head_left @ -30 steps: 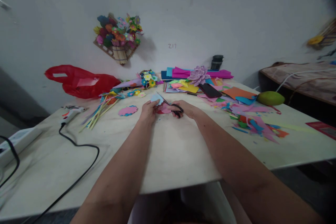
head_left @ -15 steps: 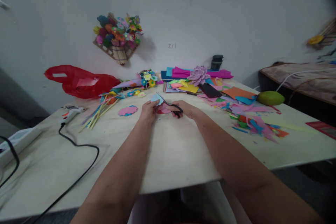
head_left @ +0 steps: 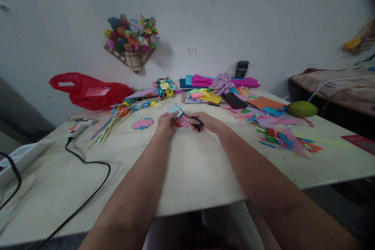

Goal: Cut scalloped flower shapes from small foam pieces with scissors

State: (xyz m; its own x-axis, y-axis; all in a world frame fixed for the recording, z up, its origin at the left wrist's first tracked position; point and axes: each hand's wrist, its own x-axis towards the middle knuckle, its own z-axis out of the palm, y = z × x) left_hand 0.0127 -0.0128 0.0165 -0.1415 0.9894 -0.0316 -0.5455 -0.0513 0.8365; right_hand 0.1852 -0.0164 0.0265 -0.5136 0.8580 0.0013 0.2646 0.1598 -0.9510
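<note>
Straight ahead at twelve o'clock, the left hand point(head_left: 165, 122) pinches a light blue paper point(head_left: 175, 110), its far edge left exposed, apparently so the blades can reach it. The right hand point(head_left: 203, 121) grasps the scissors point(head_left: 198, 124) by their black handles, tips pointing toward ten or eleven o'clock, at the paper. A pink piece point(head_left: 183, 121) shows between the hands. A scalloped disc point(head_left: 142, 123) lies at the left hand's nine o'clock; scraps point(head_left: 290, 140) spread at the right hand's three o'clock, probably to stay out of the way.

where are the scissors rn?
Head view, near centre: the scissors are in the right hand, blades at the light-blue piece held by the left hand.
</note>
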